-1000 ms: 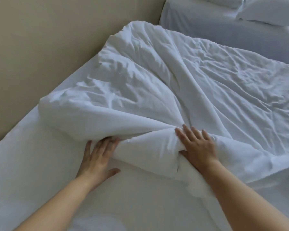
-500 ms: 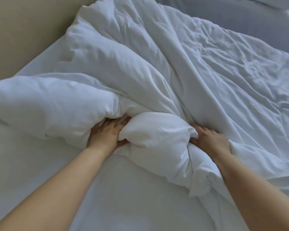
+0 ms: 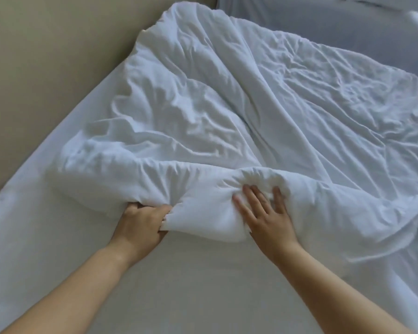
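A crumpled white duvet [image 3: 227,112] lies across the bed, its near edge rolled into a thick fold. My left hand [image 3: 140,222] grips that rolled edge from below, fingers curled into the cloth. My right hand [image 3: 266,218] lies on top of the fold just to the right, fingers spread and straight, pressing into the padding. Both forearms reach in from the bottom of the head view.
The white fitted sheet [image 3: 191,285] covers the mattress in front of the duvet. A beige wall [image 3: 46,68] runs along the bed's left side. A second bed with grey-white bedding [image 3: 323,18] stands at the far right.
The lifted, bunched duvet has come down and spread flatter over the bed. My right hand has come out of the fold and now lies flat on top. My left hand still grips the edge.
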A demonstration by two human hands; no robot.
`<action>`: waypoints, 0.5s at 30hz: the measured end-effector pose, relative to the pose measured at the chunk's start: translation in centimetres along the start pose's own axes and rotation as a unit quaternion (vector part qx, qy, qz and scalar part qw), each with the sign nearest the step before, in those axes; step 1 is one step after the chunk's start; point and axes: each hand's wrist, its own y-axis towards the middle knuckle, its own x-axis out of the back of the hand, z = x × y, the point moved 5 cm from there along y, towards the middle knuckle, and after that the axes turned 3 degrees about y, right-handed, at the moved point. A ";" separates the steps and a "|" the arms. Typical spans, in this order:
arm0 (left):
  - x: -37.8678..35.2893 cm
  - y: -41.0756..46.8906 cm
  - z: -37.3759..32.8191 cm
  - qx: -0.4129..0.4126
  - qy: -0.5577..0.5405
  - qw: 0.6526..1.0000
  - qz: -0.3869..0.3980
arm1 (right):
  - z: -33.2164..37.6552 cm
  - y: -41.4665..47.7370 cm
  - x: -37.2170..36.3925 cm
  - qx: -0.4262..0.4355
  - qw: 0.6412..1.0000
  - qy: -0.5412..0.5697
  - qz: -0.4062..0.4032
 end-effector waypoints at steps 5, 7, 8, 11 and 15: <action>6.9 -5.8 1.9 0.161 -0.082 0.967 0.177 | 3.3 -1.4 6.2 0.071 0.983 0.163 0.040; 10.2 -8.8 3.4 0.205 -0.117 0.942 0.239 | 5.0 -1.1 9.6 0.041 0.964 0.243 0.098; 12.2 -9.7 3.7 0.223 -0.144 0.929 0.258 | 6.0 -1.1 11.0 0.037 0.952 0.273 0.133; 18.2 -10.8 4.6 0.254 -0.224 0.906 0.253 | 7.9 -0.3 15.1 0.061 0.901 0.385 0.188; 20.7 -10.7 5.8 0.295 -0.296 0.849 0.324 | 9.3 1.5 16.7 0.059 0.828 0.459 0.317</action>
